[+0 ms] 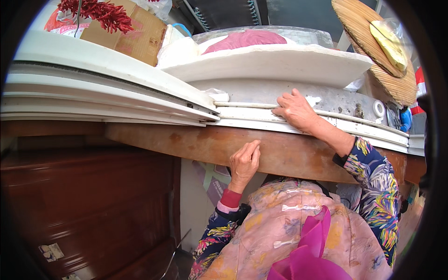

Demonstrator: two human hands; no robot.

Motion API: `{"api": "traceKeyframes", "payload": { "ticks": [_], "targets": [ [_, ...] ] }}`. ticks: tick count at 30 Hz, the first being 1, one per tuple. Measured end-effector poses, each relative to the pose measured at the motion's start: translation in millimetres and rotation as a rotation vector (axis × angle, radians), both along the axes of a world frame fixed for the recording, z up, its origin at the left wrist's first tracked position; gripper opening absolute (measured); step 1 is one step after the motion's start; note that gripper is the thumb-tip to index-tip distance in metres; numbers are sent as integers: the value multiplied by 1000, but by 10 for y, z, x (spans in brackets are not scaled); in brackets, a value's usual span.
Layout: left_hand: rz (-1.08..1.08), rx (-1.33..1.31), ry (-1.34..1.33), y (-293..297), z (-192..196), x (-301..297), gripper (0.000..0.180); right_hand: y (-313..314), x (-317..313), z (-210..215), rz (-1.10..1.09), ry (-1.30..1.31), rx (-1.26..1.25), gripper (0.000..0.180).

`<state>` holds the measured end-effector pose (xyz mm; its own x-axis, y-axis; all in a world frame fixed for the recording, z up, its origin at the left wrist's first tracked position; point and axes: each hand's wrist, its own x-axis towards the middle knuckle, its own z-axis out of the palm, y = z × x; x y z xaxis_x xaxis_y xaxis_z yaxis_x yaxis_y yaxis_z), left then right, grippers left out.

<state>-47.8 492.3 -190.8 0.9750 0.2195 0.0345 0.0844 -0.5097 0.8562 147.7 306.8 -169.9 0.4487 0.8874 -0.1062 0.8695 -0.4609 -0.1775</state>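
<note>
My right hand [296, 111] rests at the white window track [252, 112], its fingers bent together and the fingertips down at the rail. Anything between them is hidden from me. Lower and to the left, my left hand [245, 163] is held in front of the brown wooden ledge [196, 142], with thumb and forefinger pressed together and the other fingers curled. Whatever may be in that pinch is too small to make out. Patterned dark sleeves cover both arms, and a pink flowered apron [322, 224] lies over my front.
Past the track lies a grey sill with a white tape roll [378, 108]. Behind it stand a long white board [270, 63], pink cloth [247, 41], a cardboard box [140, 35], dried red chillies [105, 15] and a round woven lid [364, 37]. A dark red wooden panel [93, 200] stands left.
</note>
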Motion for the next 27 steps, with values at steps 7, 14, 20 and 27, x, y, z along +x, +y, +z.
{"api": "traceKeyframes", "payload": {
  "ticks": [7, 14, 20, 27],
  "targets": [
    [-79, -78, 13, 67, -241, 140, 16, -573, 80, 252, -29, 3, -115, 19],
    [-86, -144, -45, 87, -256, 284, 16, -1180, 48, 765, -109, -71, -290, 16],
    [-130, -90, -45, 71, 5, 369, 17, -454, 22, 520, -194, 12, -33, 14],
    [-189, -135, -64, 41, -106, 403, 19, -171, -25, 29, -149, 37, -37, 9]
  ]
}}
